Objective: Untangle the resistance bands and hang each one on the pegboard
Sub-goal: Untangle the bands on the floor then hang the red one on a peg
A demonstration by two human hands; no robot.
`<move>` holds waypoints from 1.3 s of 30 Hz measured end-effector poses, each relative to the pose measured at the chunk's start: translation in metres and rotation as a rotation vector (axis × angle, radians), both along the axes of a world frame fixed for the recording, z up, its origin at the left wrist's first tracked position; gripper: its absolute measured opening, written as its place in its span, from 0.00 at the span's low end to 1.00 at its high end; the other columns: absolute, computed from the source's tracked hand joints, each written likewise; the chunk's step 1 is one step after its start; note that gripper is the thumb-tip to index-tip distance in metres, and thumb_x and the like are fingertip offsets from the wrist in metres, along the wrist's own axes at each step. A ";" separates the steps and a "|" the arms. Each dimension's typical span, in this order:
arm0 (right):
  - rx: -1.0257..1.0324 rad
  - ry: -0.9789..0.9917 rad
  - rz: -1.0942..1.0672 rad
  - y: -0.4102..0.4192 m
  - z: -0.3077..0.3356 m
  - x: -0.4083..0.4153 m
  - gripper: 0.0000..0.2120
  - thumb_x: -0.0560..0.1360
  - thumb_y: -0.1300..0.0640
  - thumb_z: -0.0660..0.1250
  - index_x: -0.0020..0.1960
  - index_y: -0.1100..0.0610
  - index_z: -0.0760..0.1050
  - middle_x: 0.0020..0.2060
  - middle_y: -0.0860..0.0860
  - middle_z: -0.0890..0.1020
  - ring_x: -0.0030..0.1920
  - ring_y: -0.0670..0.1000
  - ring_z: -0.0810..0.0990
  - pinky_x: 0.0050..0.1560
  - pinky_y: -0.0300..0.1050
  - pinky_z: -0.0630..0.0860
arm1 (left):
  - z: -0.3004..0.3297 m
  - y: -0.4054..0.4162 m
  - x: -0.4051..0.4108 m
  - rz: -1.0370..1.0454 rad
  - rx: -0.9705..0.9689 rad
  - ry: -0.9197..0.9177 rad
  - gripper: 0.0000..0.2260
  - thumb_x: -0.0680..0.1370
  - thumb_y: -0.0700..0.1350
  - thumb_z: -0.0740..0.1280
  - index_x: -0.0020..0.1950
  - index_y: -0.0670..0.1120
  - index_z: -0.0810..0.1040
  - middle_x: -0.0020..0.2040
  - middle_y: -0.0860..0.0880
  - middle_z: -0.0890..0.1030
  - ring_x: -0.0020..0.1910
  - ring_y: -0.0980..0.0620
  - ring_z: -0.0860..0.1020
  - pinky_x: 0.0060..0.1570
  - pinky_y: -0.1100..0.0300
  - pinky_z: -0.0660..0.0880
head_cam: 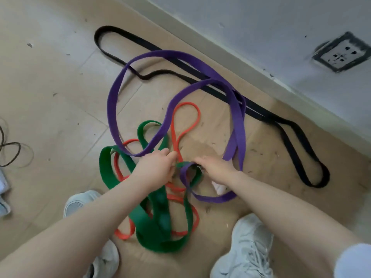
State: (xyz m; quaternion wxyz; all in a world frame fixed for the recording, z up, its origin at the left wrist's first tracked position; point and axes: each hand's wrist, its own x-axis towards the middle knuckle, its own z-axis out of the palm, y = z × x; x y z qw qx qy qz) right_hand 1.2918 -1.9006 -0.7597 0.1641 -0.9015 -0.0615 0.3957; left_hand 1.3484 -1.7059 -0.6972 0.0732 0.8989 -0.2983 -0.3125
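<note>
Flat rubbery loops are being handled on the floor (pixel 50 81). The orange band (pixel 176 135) is being pinched by the left hand (pixel 155 167); the purple band (pixel 236 125) and green band (pixel 148 223) are being gripped by the right hand (pixel 215 169), fingers curled.

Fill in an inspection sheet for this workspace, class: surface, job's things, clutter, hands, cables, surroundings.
Surface: tiled floor, flattened cardboard over part.
Job's things: purple band, green band, orange band tangled together; black band beside the wall, under the purple band.
Clutter: small debris.
Hands: left hand grips the tangle; right hand on the knot, grip unclear.
Cables: thin dark cable, far left.
Surroundings: wall, socket; pegboard not seen.
</note>
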 end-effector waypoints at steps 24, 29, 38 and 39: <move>-0.029 -0.333 -1.070 -0.131 -0.014 -0.059 0.12 0.74 0.62 0.65 0.58 0.57 0.73 0.57 0.54 0.72 0.56 0.53 0.74 0.56 0.42 0.70 | -0.056 -0.205 0.025 -0.313 -0.076 -0.147 0.30 0.79 0.42 0.59 0.77 0.51 0.48 0.78 0.49 0.49 0.74 0.44 0.54 0.72 0.50 0.56; 0.217 -0.261 -0.938 -0.156 0.028 -0.070 0.15 0.75 0.61 0.64 0.60 0.53 0.67 0.53 0.49 0.75 0.51 0.50 0.76 0.48 0.41 0.71 | -0.057 -0.225 0.023 -0.424 -0.012 -0.268 0.25 0.78 0.44 0.60 0.74 0.51 0.57 0.73 0.48 0.64 0.74 0.44 0.55 0.73 0.48 0.43; -0.267 -0.085 -0.516 -0.193 0.101 -0.083 0.26 0.78 0.37 0.47 0.55 0.52 0.77 0.45 0.51 0.77 0.45 0.52 0.76 0.45 0.50 0.75 | -0.038 -0.228 -0.011 -0.336 -0.102 0.133 0.15 0.81 0.45 0.57 0.68 0.47 0.69 0.63 0.46 0.73 0.59 0.45 0.74 0.58 0.50 0.73; -0.319 -0.011 -0.453 -0.192 0.094 -0.087 0.25 0.79 0.40 0.47 0.57 0.53 0.77 0.47 0.53 0.78 0.46 0.53 0.77 0.44 0.49 0.75 | -0.038 -0.223 -0.015 -0.336 -0.115 0.142 0.17 0.81 0.44 0.57 0.71 0.47 0.66 0.68 0.46 0.70 0.65 0.46 0.70 0.63 0.52 0.70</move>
